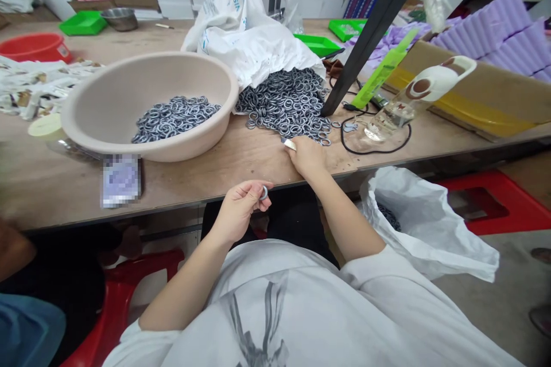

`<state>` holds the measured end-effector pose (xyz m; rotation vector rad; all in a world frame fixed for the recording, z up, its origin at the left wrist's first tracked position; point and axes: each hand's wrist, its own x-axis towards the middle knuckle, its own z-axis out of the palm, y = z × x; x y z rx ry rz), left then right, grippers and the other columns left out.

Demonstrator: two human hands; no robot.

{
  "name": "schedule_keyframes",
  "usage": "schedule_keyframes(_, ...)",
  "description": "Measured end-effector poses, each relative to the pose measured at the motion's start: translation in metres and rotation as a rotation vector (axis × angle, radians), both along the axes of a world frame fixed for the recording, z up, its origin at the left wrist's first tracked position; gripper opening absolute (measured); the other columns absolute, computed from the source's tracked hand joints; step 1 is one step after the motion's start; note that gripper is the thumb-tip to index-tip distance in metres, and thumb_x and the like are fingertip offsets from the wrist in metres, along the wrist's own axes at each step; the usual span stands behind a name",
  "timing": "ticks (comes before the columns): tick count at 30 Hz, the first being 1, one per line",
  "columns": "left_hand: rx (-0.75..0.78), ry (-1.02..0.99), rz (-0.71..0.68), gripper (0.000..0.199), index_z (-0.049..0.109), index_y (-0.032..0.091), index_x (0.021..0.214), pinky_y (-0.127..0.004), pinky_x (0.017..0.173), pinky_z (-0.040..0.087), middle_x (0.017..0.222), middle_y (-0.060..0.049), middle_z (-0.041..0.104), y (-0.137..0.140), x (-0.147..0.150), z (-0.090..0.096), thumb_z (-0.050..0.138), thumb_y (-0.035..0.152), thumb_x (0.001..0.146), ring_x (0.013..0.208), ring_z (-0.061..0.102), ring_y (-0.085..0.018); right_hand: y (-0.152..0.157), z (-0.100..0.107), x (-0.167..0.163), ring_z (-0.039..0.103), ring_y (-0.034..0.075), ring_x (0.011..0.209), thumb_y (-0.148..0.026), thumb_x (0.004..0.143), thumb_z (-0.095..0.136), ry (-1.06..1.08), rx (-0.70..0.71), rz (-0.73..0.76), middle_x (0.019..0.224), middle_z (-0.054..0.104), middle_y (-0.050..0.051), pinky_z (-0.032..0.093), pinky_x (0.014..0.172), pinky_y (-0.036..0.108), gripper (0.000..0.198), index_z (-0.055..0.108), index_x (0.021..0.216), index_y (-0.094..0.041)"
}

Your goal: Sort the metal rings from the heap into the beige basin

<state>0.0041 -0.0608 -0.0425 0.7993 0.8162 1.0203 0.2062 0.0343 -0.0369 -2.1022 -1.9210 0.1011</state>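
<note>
My left hand (245,206) is closed in a pinch around a grey ring (264,192), just over the table's front edge. My right hand (309,156) rests at the near side of a heap of grey rings (290,103). Its fingers are closed around a small white piece with a dark tip (290,144), whose kind I cannot make out. The heap spills from a white plastic sack (245,28). Left of it, a large beige basin (148,66) contains more grey rings (176,117).
A slanted dark post (365,40) rises beside the heap. Right of it are a water bottle (402,106), a black cable (374,152) and a cardboard box (469,100). A white bag (430,229) hangs open below the table edge. Another person (30,315) sits at left.
</note>
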Motion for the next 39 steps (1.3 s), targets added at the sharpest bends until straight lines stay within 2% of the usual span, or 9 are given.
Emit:
schedule_keyframes(3, -0.068, -0.05, 0.037, 0.038, 0.072, 0.013, 0.101, -0.019, 0.06, 0.053, 0.067, -0.002, 0.067, 0.005, -0.004, -0.001, 0.081, 0.04, 0.076, 0.058, 0.061, -0.009, -0.001, 0.001, -0.001, 0.064, 0.027, 0.09, -0.028, 0.093, 0.057, 0.135, 0.044, 0.041, 0.104, 0.071, 0.016, 0.042, 0.075, 0.035, 0.02, 0.072, 0.098, -0.015)
schedule_keyframes(7, -0.176, -0.111, 0.022, 0.031, 0.068, 0.012, 0.095, -0.024, 0.057, 0.057, 0.081, -0.006, 0.07, 0.011, -0.004, 0.001, 0.074, 0.039, 0.08, 0.062, 0.063, -0.012, -0.025, 0.002, -0.017, 0.059, 0.017, 0.075, -0.043, 0.092, 0.057, 0.868, 0.03, 0.344, 0.079, 0.067, 0.004, 0.044, 0.071, 0.029, 0.029, 0.067, 0.085, -0.017)
schedule_keyframes(10, -0.235, -0.161, -0.094, 0.04, 0.066, 0.011, 0.088, -0.019, 0.042, 0.046, 0.071, -0.003, 0.062, 0.013, 0.002, 0.004, 0.067, 0.051, 0.085, 0.05, 0.053, -0.008, -0.046, -0.002, -0.037, 0.056, 0.013, 0.063, -0.059, 0.084, 0.065, 1.33, -0.138, 0.495, 0.07, 0.062, -0.002, 0.046, 0.063, 0.026, 0.039, 0.06, 0.084, -0.02)
schedule_keyframes(14, -0.275, -0.236, -0.222, 0.046, 0.057, 0.013, 0.075, -0.013, 0.036, 0.027, 0.059, 0.006, 0.044, 0.01, 0.009, 0.008, 0.075, 0.055, 0.077, 0.041, 0.033, -0.002, -0.061, -0.009, -0.053, 0.051, 0.009, 0.052, -0.064, 0.078, 0.07, 1.504, -0.243, 0.493, 0.061, 0.055, -0.006, 0.044, 0.053, 0.022, 0.045, 0.057, 0.084, -0.021)
schedule_keyframes(20, -0.151, -0.158, 0.024, 0.046, 0.046, 0.017, 0.07, -0.013, 0.038, 0.022, 0.056, 0.009, 0.035, 0.002, 0.015, 0.009, 0.079, 0.049, 0.075, 0.042, 0.026, -0.002, -0.07, -0.006, -0.054, 0.06, 0.012, 0.067, -0.062, 0.075, 0.075, 1.341, -0.11, 0.493, 0.08, 0.065, -0.001, 0.05, 0.065, 0.026, 0.048, 0.062, 0.096, -0.021)
schedule_keyframes(23, -0.133, -0.129, 0.07, 0.046, 0.046, 0.017, 0.069, -0.014, 0.038, 0.022, 0.055, 0.009, 0.035, 0.0, 0.017, 0.01, 0.078, 0.051, 0.075, 0.042, 0.026, -0.002, -0.072, -0.001, -0.052, 0.054, 0.012, 0.064, -0.064, 0.085, 0.063, 1.197, -0.005, 0.447, 0.073, 0.059, -0.002, 0.045, 0.062, 0.026, 0.043, 0.06, 0.088, -0.02)
schedule_keyframes(28, -0.13, -0.141, 0.13, 0.047, 0.045, 0.017, 0.066, -0.015, 0.038, 0.022, 0.053, 0.009, 0.035, 0.001, 0.016, 0.012, 0.076, 0.052, 0.076, 0.041, 0.027, -0.002, -0.081, 0.006, -0.046, 0.043, 0.012, 0.061, -0.062, 0.095, 0.047, 0.669, 0.226, 0.523, 0.064, 0.049, -0.001, 0.03, 0.059, 0.028, 0.049, 0.051, 0.069, -0.02)
schedule_keyframes(33, -0.147, -0.152, 0.176, 0.049, 0.042, 0.019, 0.066, -0.015, 0.038, 0.024, 0.05, 0.009, 0.036, 0.0, 0.017, 0.011, 0.078, 0.05, 0.074, 0.041, 0.027, -0.003, -0.089, 0.007, -0.046, 0.048, 0.014, 0.064, -0.056, 0.099, 0.039, 0.4, 0.237, 0.597, 0.067, 0.056, 0.002, 0.03, 0.061, 0.029, 0.05, 0.052, 0.068, -0.02)
schedule_keyframes(39, -0.176, -0.156, 0.181, 0.048, 0.041, 0.019, 0.067, -0.015, 0.037, 0.023, 0.049, 0.01, 0.035, 0.001, 0.018, 0.01, 0.078, 0.048, 0.074, 0.04, 0.025, -0.003, -0.089, 0.003, -0.049, 0.048, 0.014, 0.063, -0.056, 0.099, 0.042, 0.376, 0.23, 0.604, 0.065, 0.056, 0.002, 0.028, 0.06, 0.029, 0.05, 0.053, 0.066, -0.02)
